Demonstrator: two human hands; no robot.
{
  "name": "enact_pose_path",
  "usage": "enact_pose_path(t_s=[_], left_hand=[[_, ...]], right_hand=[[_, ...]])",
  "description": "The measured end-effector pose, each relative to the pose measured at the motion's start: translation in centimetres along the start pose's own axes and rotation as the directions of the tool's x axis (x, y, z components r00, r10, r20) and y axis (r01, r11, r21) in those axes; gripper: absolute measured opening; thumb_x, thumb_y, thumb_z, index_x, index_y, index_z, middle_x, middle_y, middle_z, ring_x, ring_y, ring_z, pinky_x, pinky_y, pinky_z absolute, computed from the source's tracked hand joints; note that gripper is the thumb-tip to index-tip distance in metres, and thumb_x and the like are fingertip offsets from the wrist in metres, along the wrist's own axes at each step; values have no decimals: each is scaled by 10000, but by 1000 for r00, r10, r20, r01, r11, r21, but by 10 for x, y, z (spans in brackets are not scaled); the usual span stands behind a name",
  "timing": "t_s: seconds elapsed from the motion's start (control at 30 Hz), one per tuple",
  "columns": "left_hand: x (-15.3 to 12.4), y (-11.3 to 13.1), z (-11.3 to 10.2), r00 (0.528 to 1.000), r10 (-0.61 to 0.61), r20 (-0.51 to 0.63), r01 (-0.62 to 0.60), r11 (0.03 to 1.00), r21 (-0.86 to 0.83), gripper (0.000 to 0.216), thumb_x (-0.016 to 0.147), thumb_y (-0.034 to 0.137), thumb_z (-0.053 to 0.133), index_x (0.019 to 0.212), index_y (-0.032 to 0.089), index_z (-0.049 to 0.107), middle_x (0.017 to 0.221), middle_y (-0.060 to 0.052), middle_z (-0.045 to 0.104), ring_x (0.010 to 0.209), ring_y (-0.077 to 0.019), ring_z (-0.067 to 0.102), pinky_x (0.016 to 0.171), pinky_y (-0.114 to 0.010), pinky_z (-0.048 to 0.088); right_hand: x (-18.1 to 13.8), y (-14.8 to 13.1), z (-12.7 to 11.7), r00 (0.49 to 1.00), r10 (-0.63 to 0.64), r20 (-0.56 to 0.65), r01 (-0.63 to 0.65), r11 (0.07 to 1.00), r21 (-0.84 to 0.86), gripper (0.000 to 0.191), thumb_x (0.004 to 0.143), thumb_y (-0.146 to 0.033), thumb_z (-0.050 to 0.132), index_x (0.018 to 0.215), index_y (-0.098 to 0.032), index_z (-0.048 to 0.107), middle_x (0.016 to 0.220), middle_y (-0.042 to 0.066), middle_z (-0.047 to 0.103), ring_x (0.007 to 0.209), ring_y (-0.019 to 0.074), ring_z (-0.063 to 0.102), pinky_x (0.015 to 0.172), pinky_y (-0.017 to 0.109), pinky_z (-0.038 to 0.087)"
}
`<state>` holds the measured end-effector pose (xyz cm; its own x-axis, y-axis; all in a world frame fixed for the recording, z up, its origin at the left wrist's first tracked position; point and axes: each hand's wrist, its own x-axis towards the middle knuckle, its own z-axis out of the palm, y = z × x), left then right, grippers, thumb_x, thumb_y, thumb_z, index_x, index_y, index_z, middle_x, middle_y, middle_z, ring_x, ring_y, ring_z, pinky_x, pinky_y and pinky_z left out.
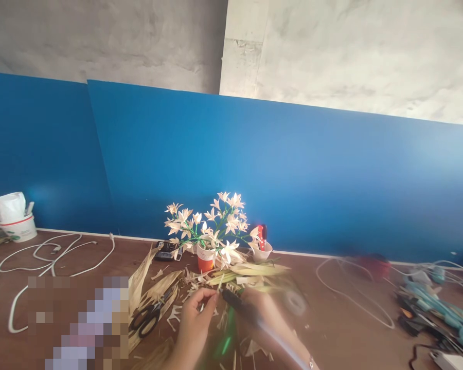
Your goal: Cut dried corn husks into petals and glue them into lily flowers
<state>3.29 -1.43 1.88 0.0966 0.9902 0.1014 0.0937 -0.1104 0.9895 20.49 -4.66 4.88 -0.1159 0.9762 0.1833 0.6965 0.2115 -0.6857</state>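
Observation:
Low in the centre, my left hand (196, 313) pinches a thin pale strip (220, 283) between thumb and fingers. My right hand (263, 311) is closed around a dark, blurred tool (235, 302), whose front end points at the strip, close to my left fingertips. Its exact kind cannot be made out. Beyond my hands, cream-coloured artificial flowers (231, 223) on green stems stand in an orange and white cup (206, 261). Dry husks (165, 285) and pale scraps lie around my hands. Black-handled scissors (146, 319) rest left of my left hand.
A small white bowl (262, 252) holds a red-handled item (261, 236). Behind the husks lies a black device (168, 252). White cables (54, 264) spread at the left near a white tub (17, 228). Light-blue items (443, 308) clutter the right. A blue partition (293, 169) closes the back.

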Motion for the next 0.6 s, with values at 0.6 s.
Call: enact_pose_path(t_s=[0.6], left_hand=[[-9,1,0,997,23,-79,-32,993,-113,338,745,516,607,764,182,654,733,-43,665,731,-217,613,685,-275,490]], right_hand=[[-1,10,0,994,101,-40,-108,904,-414,27,678,-196,575,698,-197,593,630,11,611,561,144,513,527,227,250]])
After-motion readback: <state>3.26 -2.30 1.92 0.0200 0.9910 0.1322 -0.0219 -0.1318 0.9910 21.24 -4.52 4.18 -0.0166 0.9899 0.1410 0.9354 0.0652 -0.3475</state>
